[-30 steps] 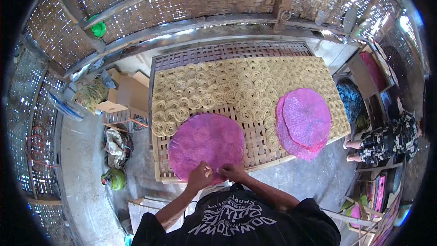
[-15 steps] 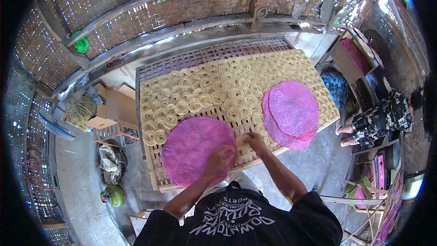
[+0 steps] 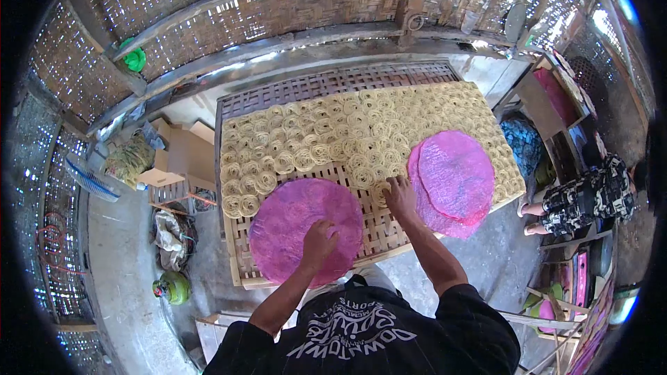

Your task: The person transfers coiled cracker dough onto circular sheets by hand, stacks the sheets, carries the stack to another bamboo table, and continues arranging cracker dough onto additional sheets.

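My right hand reaches over the woven bamboo tray, its fingers closed on the edge of a pale yellow noodle nest beside the rows of similar nests. My left hand hovers over a round pink sheet at the tray's near left, with thumb and fingers apart and nothing visible in them. Another stack of pink sheets lies on the right part of the tray, overlapping its near edge. Coiled noodle nests cover much of the tray in close rows.
A cardboard box stands left of the tray, with a green gas cylinder on the floor nearer me. At the right, a person in patterned clothes is beside wooden furniture. A woven bamboo wall rises behind.
My right hand has moved forward with a noodle nest to the end of the rows. My left hand has shifted slightly left over the pink sheet, its fingers spreading.
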Tool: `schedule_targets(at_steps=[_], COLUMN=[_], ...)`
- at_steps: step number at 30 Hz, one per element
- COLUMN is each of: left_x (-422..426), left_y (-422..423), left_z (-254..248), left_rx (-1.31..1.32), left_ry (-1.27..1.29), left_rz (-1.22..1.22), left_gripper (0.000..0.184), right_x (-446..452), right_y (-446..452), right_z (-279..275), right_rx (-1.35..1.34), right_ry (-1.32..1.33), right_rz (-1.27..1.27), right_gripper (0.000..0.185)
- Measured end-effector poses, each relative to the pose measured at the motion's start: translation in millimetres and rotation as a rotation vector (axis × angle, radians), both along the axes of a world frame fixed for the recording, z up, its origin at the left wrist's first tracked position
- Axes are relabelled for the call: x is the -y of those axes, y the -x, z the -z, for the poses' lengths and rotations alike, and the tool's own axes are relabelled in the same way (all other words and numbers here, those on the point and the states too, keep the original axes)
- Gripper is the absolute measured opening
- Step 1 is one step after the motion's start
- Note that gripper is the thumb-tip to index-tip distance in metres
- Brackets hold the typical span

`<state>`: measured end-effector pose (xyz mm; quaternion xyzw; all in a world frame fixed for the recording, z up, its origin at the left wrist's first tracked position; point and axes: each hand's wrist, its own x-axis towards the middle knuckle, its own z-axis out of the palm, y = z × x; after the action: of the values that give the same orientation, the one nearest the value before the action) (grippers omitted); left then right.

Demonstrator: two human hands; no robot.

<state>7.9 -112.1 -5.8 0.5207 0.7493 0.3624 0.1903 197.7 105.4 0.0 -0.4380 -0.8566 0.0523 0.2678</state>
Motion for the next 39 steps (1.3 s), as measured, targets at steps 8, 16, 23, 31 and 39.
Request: schedule_targets(at_steps=[8, 16, 23, 31, 39], left_x=[32.5, 33.0, 14.6, 73.7, 124.8], left_y=[-36.7, -25.2, 8.9, 41.9, 51.1], left_z=[0.1, 2.5, -7.8, -11.9, -100.1], left_rx=[-0.198, -0.011, 0.591, 0.348, 0.611], left_ry=[-0.093, -0.093, -0.143, -0.227, -0.34], left_rz=[0.112, -0.133, -0.473, -0.793, -0.745], left_gripper=[0.038, 0.035, 0.037, 0.023, 0.02], right_x=[84.6, 92.5, 144.1, 175.0, 209.8], right_y=[37.6, 59.9, 88.4, 88.3, 98.7], right_z=[4.3, 18.0, -15.0, -4.2, -62.8], right_rx=[0.073, -0.096, -0.205, -0.287, -0.121], right_ry=[0.362, 0.387, 0.228, 0.477, 0.75], right_rz=[-0.025, 0.044, -0.487, -0.569, -0.787], right_gripper=[0.032, 0.019, 0.017, 0.037, 0.085])
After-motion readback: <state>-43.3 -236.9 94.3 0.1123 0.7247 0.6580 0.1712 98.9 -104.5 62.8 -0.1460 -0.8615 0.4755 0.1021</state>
